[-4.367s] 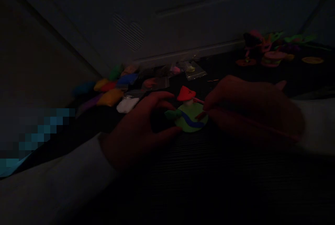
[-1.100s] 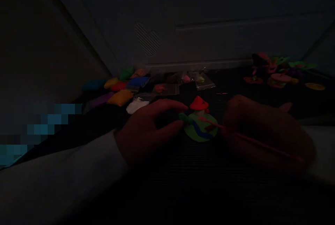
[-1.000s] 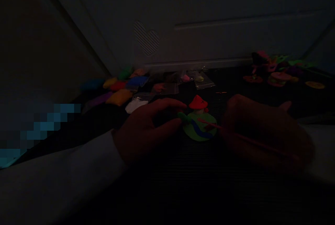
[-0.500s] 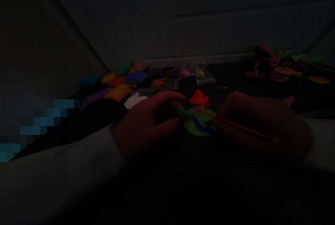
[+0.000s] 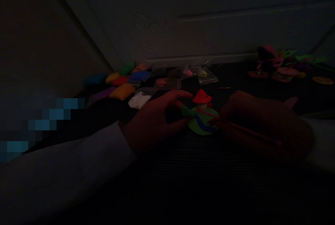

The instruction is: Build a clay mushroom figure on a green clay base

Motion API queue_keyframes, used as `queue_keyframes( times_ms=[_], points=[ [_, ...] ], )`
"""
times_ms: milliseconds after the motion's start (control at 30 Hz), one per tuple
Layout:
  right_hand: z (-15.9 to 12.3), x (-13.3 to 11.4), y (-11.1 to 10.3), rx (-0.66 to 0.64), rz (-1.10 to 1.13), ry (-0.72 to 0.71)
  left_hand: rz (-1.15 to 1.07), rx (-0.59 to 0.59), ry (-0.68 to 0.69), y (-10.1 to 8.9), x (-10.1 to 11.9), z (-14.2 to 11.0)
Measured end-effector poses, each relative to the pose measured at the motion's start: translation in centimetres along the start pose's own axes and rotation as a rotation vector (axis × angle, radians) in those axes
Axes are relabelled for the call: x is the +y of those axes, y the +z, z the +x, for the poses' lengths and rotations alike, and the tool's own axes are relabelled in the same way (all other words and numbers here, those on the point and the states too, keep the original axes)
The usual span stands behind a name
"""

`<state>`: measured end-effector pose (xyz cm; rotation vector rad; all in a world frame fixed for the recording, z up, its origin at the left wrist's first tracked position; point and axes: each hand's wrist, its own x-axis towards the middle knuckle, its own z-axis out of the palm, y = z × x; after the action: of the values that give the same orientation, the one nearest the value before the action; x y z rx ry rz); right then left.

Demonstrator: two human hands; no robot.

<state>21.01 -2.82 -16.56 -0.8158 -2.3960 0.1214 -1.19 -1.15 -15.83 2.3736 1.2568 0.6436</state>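
In the dim head view, a small clay scene stands on the dark table: a green disc (image 5: 199, 129) carrying a wavy blue strip, with a little house (image 5: 202, 96) on it under a red cone roof. A green leaf-like piece (image 5: 187, 111) sits at the disc's left edge. My left hand (image 5: 157, 120) curves around that side, thumb and forefinger apart; whether they touch the disc is too dark to tell. In my right hand (image 5: 261, 120), held like a pen, is a thin pink modelling tool (image 5: 251, 131). Its tip lies over the disc, just below the roof.
Coloured clay packs, among them an orange pack (image 5: 122, 92) and a white pack (image 5: 139, 100), lie at the back left. Small clear bags (image 5: 206, 77) are behind the house. Finished-looking clay figures (image 5: 285, 74) stand at the back right, before a pale wall (image 5: 225, 36).
The tool was at the house's right side at first; its tip has since moved onto the disc in front of the house. My left hand stays beside the disc. The view has shifted slightly.
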Motion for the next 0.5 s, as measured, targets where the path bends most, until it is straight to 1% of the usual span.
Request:
queue_keyframes(
  times_ms=[100, 300, 433, 500],
  points=[
    [0.05, -0.05, -0.05, -0.015, -0.003, -0.006, -0.030, 0.004, 0.002, 0.06, -0.03, -0.07],
    [-0.06, -0.02, -0.05, 0.012, 0.018, -0.022, -0.124, 0.008, -0.016, 0.31, -0.32, -0.22],
    [-0.34, -0.24, -0.24, 0.013, 0.042, -0.040, -0.065, 0.021, -0.005, 0.21, -0.16, -0.23],
    [-0.43, -0.13, -0.46, 0.018, -0.013, -0.080, -0.045, 0.026, 0.000, 0.15, -0.07, -0.28]
  ],
)
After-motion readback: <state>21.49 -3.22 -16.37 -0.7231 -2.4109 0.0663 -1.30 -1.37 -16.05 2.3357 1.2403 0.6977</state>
